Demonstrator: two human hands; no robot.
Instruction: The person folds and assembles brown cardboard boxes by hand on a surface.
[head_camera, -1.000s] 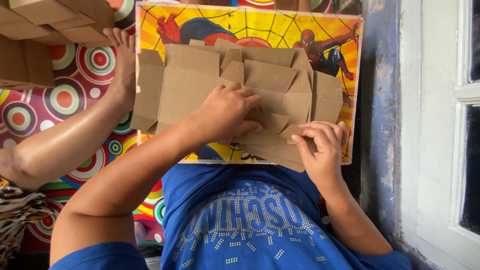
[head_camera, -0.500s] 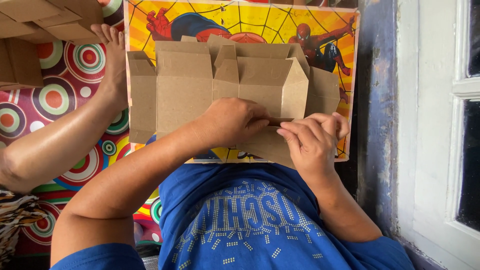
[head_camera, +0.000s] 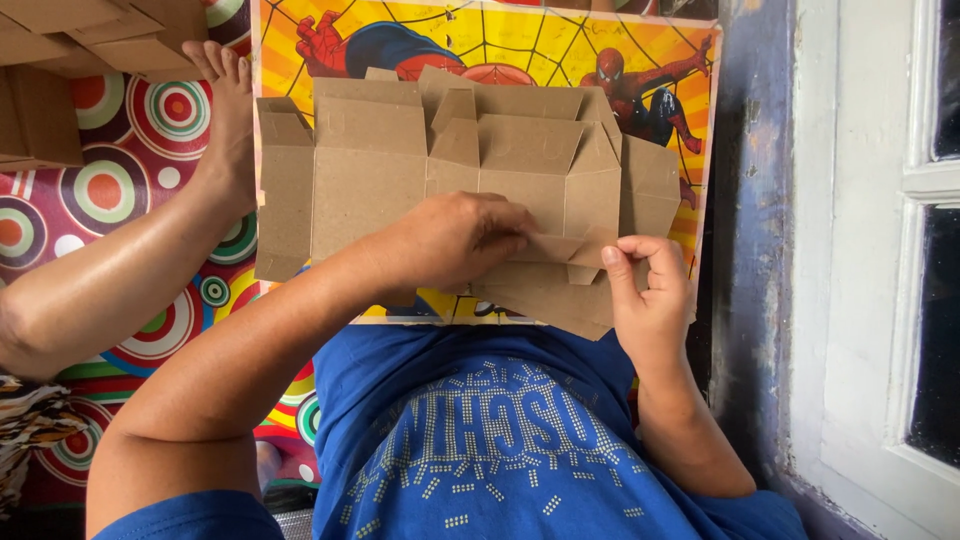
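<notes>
Two hands folding a flat brown cardboard blank (head_camera: 400, 180) over a bright comic-print board (head_camera: 560, 45).

The single blank lies unfolded across the yellow, red and blue board, its flaps standing up along the far edge; more brown cardboard boxes (head_camera: 70, 60) sit stacked at the far left. The left hand (head_camera: 450, 245) presses down on the blank's middle, fingers (head_camera: 505, 215) curled shut on a small flap. The right hand (head_camera: 650, 295) pinches the blank's near right edge, fingers (head_camera: 640, 255) closed over it. One bare leg (head_camera: 130, 265) runs along the blank's left edge, foot touching it. A blue wall (head_camera: 750, 250) and white window frame (head_camera: 860, 250) hem the right side closely; a circle-patterned cloth (head_camera: 110, 190) lies at left.
</notes>
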